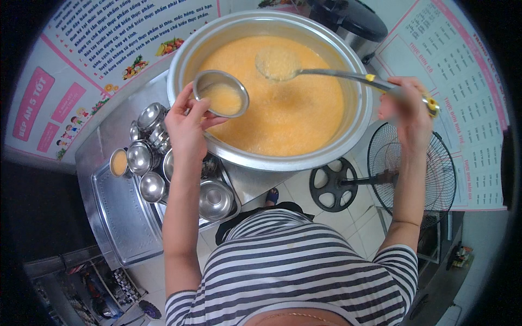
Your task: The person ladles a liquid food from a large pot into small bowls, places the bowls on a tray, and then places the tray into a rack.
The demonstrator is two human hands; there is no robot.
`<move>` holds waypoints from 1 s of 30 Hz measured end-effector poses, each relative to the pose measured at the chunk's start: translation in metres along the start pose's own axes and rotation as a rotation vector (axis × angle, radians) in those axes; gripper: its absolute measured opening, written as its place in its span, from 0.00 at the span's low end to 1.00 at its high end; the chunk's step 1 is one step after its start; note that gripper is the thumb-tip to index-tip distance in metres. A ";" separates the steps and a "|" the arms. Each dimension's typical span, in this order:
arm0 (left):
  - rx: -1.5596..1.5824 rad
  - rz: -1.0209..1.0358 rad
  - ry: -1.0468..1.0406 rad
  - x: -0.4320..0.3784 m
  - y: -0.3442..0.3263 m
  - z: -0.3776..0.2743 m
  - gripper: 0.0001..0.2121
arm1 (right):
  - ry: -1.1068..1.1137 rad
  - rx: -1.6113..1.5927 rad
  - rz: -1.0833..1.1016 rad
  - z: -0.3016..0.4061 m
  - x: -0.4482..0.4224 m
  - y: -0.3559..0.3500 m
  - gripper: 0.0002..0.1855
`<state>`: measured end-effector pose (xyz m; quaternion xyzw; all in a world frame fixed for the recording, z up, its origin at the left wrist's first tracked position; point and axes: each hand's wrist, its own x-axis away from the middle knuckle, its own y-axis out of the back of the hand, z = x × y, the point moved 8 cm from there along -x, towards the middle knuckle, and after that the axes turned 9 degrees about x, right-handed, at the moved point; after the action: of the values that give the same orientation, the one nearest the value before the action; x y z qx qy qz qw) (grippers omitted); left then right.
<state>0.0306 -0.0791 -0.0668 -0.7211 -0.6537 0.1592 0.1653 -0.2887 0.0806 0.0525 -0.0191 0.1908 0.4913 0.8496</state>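
Observation:
A large metal pot holds frothy orange liquid, perhaps soup. My left hand grips a small steel bowl over the pot's left side, tilted, with some of the liquid in it. In my right hand, at the right of the pot, is the handle of a long metal ladle with yellow bits on it. The ladle's round head is over the liquid near the pot's far side; froth hides whether it dips in. Left of the pot, a small filled bowl stands beside stacked empty steel bowls.
A metal tray lies on the steel table at the left. More bowls sit in another tray near my left forearm. A standing fan is on the right. Behind the pot stands a black-lidded appliance. Printed posters cover the walls.

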 end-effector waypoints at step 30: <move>0.514 0.150 0.178 0.012 -0.005 -0.003 0.22 | 0.197 -0.117 -0.341 0.052 0.058 0.026 0.26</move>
<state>0.0282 -0.0669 -0.0623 -0.7131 -0.5196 0.2674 0.3873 -0.2687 0.1535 0.0852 -0.1485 0.2380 0.3464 0.8952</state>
